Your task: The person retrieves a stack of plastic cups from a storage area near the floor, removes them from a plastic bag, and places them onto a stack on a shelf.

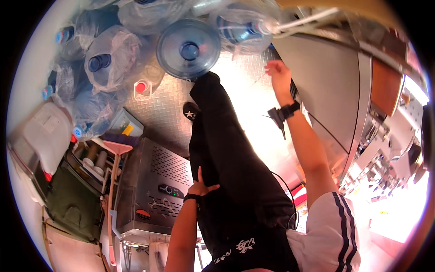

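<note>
My left hand rests with spread fingers on the leg of my black trousers, beside a steel appliance. Held out to the right, my right hand has loosely bent fingers and touches nothing that I can see; a black device is strapped at its wrist. A large clear-blue water jug stands at my foot on the diamond-plate metal floor. More bottles in plastic bags, among them a blue bottle, lie around it. A clear container with a red cap stands left of the jug.
A perforated steel appliance with a knob stands left of my legs. Beside it are a pink-handled broom, a grey dustpan and a white jerrycan. A large steel cabinet borders the right side. Bagged bottles crowd the upper left.
</note>
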The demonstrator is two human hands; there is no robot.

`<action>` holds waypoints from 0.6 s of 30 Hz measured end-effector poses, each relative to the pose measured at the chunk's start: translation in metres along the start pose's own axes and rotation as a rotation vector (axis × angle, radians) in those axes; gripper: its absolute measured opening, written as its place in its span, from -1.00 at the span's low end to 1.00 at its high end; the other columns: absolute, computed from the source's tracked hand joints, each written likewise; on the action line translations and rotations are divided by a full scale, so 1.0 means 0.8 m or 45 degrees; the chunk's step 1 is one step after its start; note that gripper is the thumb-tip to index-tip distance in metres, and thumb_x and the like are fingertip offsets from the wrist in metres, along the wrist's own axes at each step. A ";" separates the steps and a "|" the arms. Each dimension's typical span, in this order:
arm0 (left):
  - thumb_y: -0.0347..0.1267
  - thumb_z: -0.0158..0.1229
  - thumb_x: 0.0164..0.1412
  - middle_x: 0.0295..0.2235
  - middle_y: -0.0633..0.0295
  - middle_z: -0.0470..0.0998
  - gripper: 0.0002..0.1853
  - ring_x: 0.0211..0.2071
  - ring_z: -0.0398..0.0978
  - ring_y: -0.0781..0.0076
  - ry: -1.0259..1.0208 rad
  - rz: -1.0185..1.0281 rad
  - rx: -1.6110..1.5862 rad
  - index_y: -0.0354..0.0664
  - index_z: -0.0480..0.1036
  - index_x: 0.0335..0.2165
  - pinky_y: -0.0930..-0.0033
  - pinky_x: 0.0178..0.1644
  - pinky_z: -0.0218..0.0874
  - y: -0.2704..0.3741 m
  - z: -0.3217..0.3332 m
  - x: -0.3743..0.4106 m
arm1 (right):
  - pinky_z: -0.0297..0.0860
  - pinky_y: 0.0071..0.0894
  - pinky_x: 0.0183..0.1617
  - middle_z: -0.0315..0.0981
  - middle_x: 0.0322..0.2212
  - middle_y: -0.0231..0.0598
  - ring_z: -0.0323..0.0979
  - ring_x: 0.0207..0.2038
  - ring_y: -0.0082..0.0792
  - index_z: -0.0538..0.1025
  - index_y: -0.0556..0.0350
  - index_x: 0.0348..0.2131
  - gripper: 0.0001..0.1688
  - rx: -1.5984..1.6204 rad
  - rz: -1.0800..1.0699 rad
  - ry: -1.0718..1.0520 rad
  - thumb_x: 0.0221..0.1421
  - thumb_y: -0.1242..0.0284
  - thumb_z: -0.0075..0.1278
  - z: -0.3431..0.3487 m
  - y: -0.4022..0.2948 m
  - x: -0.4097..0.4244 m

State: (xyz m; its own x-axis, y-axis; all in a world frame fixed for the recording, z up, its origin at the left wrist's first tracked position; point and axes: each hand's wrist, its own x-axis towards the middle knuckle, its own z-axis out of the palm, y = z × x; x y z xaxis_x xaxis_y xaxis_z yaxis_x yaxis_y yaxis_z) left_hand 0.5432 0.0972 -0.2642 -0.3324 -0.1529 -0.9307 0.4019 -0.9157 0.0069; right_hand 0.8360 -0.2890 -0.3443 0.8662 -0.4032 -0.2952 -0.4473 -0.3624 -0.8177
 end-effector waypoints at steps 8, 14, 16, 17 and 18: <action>0.47 0.16 -0.28 0.06 -0.36 0.31 0.50 -0.07 0.49 -0.17 0.109 -0.066 0.276 0.18 -0.71 0.26 0.01 -0.05 0.34 0.001 0.057 0.024 | 0.42 -0.45 -0.19 0.57 -0.26 -0.06 0.53 -0.22 -0.36 0.45 0.10 -0.02 -0.63 -0.042 -0.669 0.232 0.17 0.45 0.00 -0.029 0.010 0.159; 0.46 0.15 -0.25 0.03 -0.38 0.33 0.48 -0.08 0.48 -0.22 0.071 -0.096 0.262 0.18 -0.71 0.26 0.01 -0.04 0.33 -0.002 0.082 0.039 | 0.29 -0.18 -0.02 0.32 -0.16 -0.05 0.31 -0.10 -0.17 0.25 0.14 0.08 -0.49 -0.646 -0.567 0.273 0.12 0.53 -0.12 0.029 0.035 0.251; 0.44 0.16 -0.23 0.02 -0.40 0.32 0.47 -0.07 0.46 -0.24 0.078 -0.065 0.254 0.18 -0.71 0.26 0.01 -0.02 0.32 0.014 0.076 0.033 | 0.27 -0.19 0.00 0.30 -0.13 -0.06 0.29 -0.07 -0.19 0.24 0.14 0.10 -0.48 -0.688 -0.495 0.254 0.13 0.52 -0.13 0.028 0.035 0.259; 0.44 0.16 -0.22 0.01 -0.42 0.31 0.47 -0.06 0.45 -0.24 0.065 -0.077 0.254 0.18 -0.71 0.26 0.00 -0.01 0.31 0.026 0.073 0.027 | 0.25 -0.20 0.02 0.29 -0.11 -0.07 0.27 -0.06 -0.20 0.24 0.14 0.10 -0.48 -0.699 -0.477 0.247 0.14 0.51 -0.13 0.028 0.037 0.263; 0.43 0.16 -0.22 0.01 -0.44 0.31 0.47 -0.05 0.44 -0.25 0.052 -0.088 0.251 0.19 -0.72 0.26 0.00 0.00 0.30 0.038 0.070 0.020 | 0.24 -0.21 0.03 0.28 -0.10 -0.08 0.26 -0.05 -0.21 0.24 0.13 0.11 -0.48 -0.703 -0.460 0.238 0.14 0.50 -0.13 0.029 0.038 0.266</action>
State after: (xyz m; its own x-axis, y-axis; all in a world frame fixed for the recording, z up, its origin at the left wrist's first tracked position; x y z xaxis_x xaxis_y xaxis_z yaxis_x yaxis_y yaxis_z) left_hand 0.5023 0.0459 -0.2581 -0.3171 -0.0754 -0.9454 0.2031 -0.9791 0.0100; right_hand 1.0118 -0.3664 -0.4430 0.9516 -0.2968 0.0796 -0.2285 -0.8568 -0.4623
